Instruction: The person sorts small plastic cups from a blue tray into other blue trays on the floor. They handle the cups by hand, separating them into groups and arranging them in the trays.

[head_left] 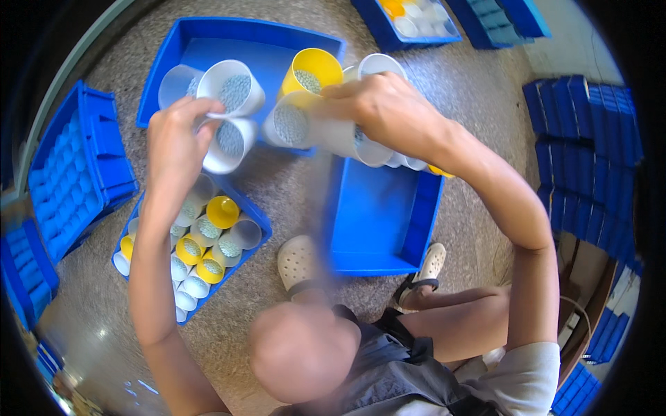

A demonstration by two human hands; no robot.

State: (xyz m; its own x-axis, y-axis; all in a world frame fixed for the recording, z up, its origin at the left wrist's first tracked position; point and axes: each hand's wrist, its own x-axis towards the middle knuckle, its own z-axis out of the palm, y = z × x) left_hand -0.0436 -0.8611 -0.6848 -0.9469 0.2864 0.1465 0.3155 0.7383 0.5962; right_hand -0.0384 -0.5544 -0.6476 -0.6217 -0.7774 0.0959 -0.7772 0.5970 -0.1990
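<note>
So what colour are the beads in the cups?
The beads are pale blue-grey, seen best in the head view.

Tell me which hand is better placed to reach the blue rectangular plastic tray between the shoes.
Probably the right hand, nearer the far end of the blue tray; the left hand, pinching white round plastic cups, is farther left.

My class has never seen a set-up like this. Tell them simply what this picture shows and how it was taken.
There is no machine: these are a person's bare hands. A wide fisheye camera worn on the head looks down, so straight edges bend near the rim. The left hand pinches white cups holding pale beads. The right hand is at other cups; blur hides its exact grip. Blue trays stand on the floor; one at lower left holds white and yellow cups, many with beads.
</note>
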